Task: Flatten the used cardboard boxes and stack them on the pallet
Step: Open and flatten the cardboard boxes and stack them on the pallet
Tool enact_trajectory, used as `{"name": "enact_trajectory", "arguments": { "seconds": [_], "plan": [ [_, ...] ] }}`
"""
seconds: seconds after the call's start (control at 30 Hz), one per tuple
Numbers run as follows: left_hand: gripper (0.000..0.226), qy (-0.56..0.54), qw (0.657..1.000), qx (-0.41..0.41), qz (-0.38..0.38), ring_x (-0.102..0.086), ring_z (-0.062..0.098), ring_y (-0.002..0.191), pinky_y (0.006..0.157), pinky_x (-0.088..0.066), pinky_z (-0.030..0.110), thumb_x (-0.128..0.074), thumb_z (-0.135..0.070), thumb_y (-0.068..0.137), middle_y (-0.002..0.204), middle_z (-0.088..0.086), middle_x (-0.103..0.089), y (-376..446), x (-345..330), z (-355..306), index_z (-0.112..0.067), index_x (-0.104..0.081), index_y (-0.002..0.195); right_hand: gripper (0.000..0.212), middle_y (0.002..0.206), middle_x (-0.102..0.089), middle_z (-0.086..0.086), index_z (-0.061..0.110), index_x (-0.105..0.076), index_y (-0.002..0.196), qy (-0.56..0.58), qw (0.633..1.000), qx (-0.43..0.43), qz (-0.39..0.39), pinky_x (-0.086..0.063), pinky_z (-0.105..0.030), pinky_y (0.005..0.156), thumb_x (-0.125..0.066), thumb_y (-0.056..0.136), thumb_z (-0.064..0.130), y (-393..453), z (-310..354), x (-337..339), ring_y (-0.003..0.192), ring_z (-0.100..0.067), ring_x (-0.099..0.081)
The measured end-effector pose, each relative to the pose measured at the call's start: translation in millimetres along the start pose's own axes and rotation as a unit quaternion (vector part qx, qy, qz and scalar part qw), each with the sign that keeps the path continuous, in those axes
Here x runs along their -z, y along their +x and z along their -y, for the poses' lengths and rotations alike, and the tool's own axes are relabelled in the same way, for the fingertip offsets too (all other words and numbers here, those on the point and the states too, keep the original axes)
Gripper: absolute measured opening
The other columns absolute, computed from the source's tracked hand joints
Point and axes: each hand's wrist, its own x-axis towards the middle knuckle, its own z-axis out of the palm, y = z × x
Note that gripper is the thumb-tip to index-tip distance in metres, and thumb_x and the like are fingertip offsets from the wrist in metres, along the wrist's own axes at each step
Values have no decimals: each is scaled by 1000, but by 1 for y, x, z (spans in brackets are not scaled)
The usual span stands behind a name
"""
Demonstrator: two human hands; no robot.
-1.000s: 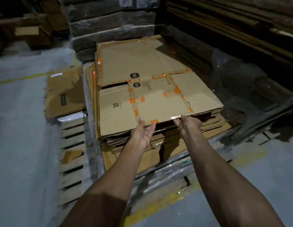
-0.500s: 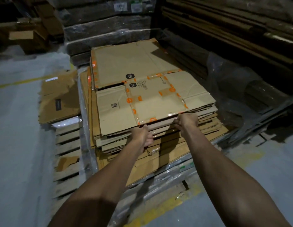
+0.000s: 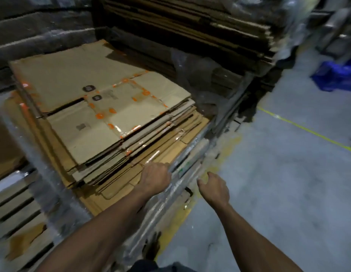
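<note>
Both hands have left the top flattened box point(image 3: 104, 114), which now lies flat on the stack point(image 3: 151, 154) on the pallet point(image 3: 192, 154). Left hand point(image 3: 155, 178) and right hand point(image 3: 214, 188) hang empty, fingers loosely curled, near the pallet's front edge.

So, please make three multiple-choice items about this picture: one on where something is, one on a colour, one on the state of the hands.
1. Where does the top flattened box lie?
A. on the stack of flattened cardboard
B. on the floor
C. in the right hand

2. What colour are the tape marks on it?
A. green
B. orange
C. white

3. What does the right hand hold?
A. a box
B. a knife
C. nothing

Key:
1 A, it rests flat on the stack.
2 B, orange patches line its seams.
3 C, its loosely curled fingers are free above the floor, while the left hand is at the stack's near edge.
</note>
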Motion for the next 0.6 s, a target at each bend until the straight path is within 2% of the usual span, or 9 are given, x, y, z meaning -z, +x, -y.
{"name": "enact_trajectory", "arguments": {
  "seconds": [0.1,0.2,0.33,0.43,0.53,0.6],
  "plan": [
    [30,-6,997,-72,24,-65,27,95,68,-43,31,-45,-35,98,108,9,-68,-8,-8,-18,-13,-62,109,69,153,-45,-10,11,-39,151,14,997,-68,-41,-36,-43,111,-49,98,55,-41,-30,-7,140,-31,-40],
    [33,1,986,-156,56,-62,31,107,84,-47,38,-47,-37,97,114,12,-66,-23,-18,-40,-11,-60,112,74,155,-41,-10,9,-33,153,31,984,-151,-85,-30,-40,114,-47,99,57,-87,-58,-15,143,-29,-36],
    [41,-15,965,-247,87,-60,32,112,90,-49,41,-50,-45,97,117,13,-66,-43,-38,-75,-11,-59,117,76,154,-42,-10,7,-35,152,75,950,-266,-145,-30,-39,114,-49,97,58,-156,-94,-33,143,-29,-37],
    [58,-18,940,-318,119,-57,32,118,96,-47,42,-43,-55,97,126,13,-62,-77,-47,-117,-9,-55,130,80,153,-44,-12,6,-38,150,119,907,-365,-175,-34,-40,113,-52,94,61,-218,-132,-46,142,-31,-39],
    [81,-34,918,-370,139,-56,32,121,99,-44,41,-26,-67,85,130,14,-61,-115,-46,-164,-7,-56,131,85,151,-46,-12,8,-41,149,181,852,-438,-220,-39,-43,111,-55,89,66,-270,-166,-56,139,-33,-42],
    [75,-27,899,-414,143,-56,31,120,98,-43,40,-29,-66,91,129,13,-62,-141,-49,-200,-7,-56,129,87,151,-46,-12,9,-41,150,215,815,-479,-247,-38,-44,111,-55,87,68,-303,-187,-57,140,-33,-41]
  ]
}}
